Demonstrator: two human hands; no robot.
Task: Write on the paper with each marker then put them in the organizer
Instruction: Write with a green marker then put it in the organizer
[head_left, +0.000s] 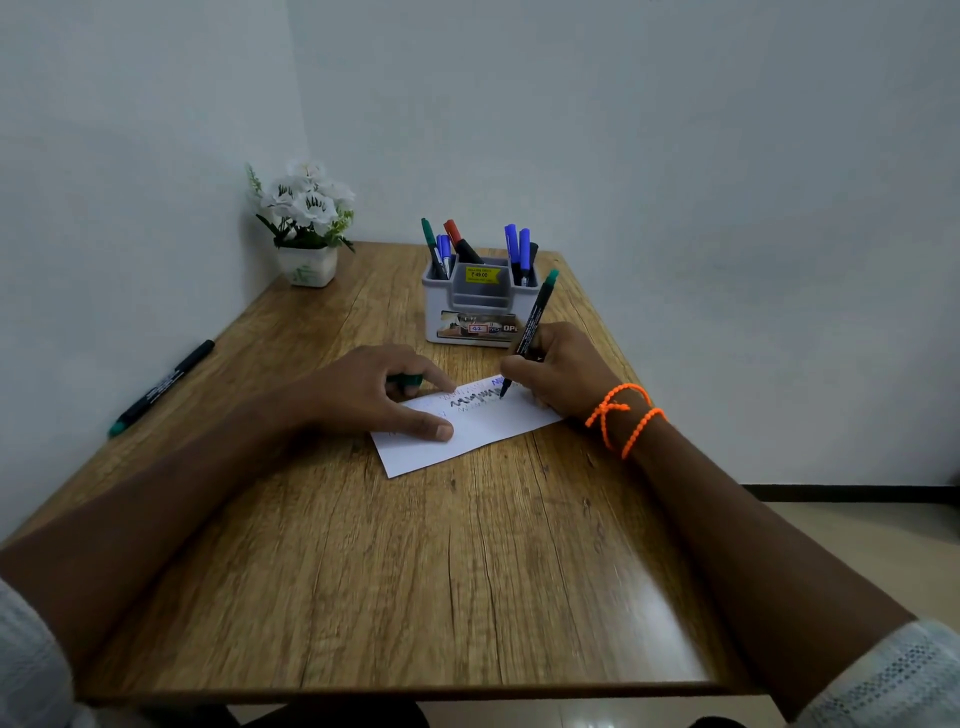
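Observation:
My right hand (561, 371) grips a black marker with a green end (532, 325), its tip down on the white paper (483, 431) at the end of a dark zigzag line. My left hand (379, 392) presses the paper's left part with its thumb and fingers and holds a green cap (408, 380) tucked under the fingers. The grey organizer (480, 306) stands just behind the paper, holding green, red, blue and black markers (457, 244). Another capped black marker with a green end (161, 387) lies near the table's left edge.
A white pot of white artificial flowers (306, 223) stands in the table's far left corner against the wall. The wooden table (415, 571) stretches bare toward me. Orange bead bands circle my right wrist (621, 415).

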